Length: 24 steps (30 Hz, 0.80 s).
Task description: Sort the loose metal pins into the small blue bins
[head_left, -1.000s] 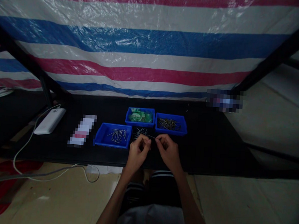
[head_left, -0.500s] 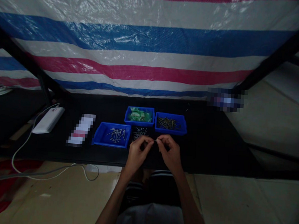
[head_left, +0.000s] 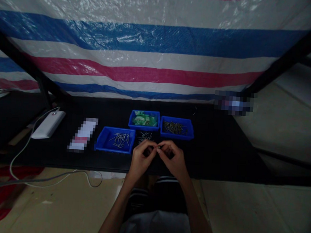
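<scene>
Over the front part of the black table, my left hand (head_left: 141,160) and my right hand (head_left: 175,161) meet with thumbs and forefingers pinched. Between the fingertips is a small dark piece (head_left: 159,147), too small to name. Just beyond my left hand lies a loose heap of thin metal pins (head_left: 145,136), partly covered by that hand. A blue tray (head_left: 104,138) to its left contains similar thin metal pieces (head_left: 121,139). Behind my right hand, another blue tray (head_left: 189,128) is filled with darker, brassy screw-like pieces (head_left: 173,127).
A third blue tray (head_left: 144,129) carries green-tinted plastic packets (head_left: 141,120). On the left are a blurred-out flat item (head_left: 83,134) and a white power bank (head_left: 48,125) with a cable (head_left: 16,156). Striped sheeting (head_left: 155,38) hangs behind the black table (head_left: 222,153).
My fingertips have come closer together, my right hand shifting slightly left, so the small piece between them shows less. The trays stay where they were; the view moved slightly.
</scene>
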Motion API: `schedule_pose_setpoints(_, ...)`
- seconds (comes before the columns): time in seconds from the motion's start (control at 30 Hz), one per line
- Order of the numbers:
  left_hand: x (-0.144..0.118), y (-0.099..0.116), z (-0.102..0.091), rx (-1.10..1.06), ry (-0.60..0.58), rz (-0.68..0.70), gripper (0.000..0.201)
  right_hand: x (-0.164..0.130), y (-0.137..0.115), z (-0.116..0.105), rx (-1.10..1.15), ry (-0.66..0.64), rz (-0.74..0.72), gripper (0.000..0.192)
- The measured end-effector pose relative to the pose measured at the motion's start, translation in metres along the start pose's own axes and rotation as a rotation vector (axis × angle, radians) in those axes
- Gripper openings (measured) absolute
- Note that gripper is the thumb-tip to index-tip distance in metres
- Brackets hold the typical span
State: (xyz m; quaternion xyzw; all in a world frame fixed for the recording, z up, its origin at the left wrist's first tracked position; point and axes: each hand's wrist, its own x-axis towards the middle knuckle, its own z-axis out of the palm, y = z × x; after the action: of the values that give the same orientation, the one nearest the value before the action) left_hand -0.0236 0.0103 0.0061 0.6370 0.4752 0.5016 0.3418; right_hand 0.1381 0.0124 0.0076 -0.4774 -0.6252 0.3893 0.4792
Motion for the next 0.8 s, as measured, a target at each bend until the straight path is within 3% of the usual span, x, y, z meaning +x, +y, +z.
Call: schedule_pose_setpoints(0.8,-0.0025,-0.0027,0.0011,-0.020,-0.002,-0.081,0.008,-0.0014,-0.0031,-0.0027,0.015,-0.079,-0.005,0.011)
